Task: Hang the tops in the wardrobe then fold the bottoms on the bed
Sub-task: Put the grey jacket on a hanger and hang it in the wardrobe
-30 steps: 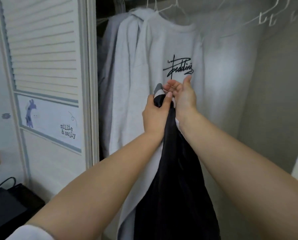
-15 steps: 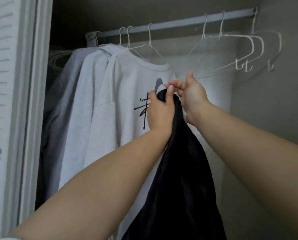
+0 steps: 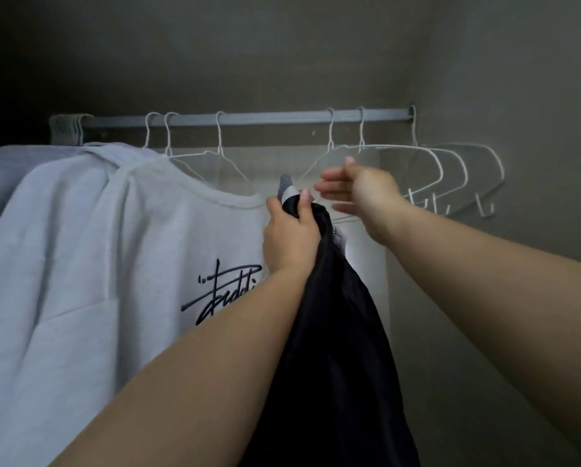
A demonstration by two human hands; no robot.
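A black top (image 3: 336, 332) with a grey and white collar hangs down from my left hand (image 3: 292, 237), which grips its upper end in a fist in front of the wardrobe rail (image 3: 265, 117). My right hand (image 3: 360, 193) is off the garment, fingers stretched out to the left, at the lower wire of an empty white hanger (image 3: 383, 153) on the rail. I cannot tell whether the fingers touch the wire. A light grey sweatshirt (image 3: 97, 264) with black script lettering hangs on the rail to the left.
Several empty white wire hangers (image 3: 464, 176) hang at the right end of the rail, near the wardrobe's side wall (image 3: 518, 129). More grey tops (image 3: 6, 170) hang at the far left. A bunch of hanger hooks (image 3: 68, 129) crowds the rail's left end.
My right hand let go of the black top and rose toward the empty hanger. The view tilted up, showing the whole rail. My left hand keeps holding the top.
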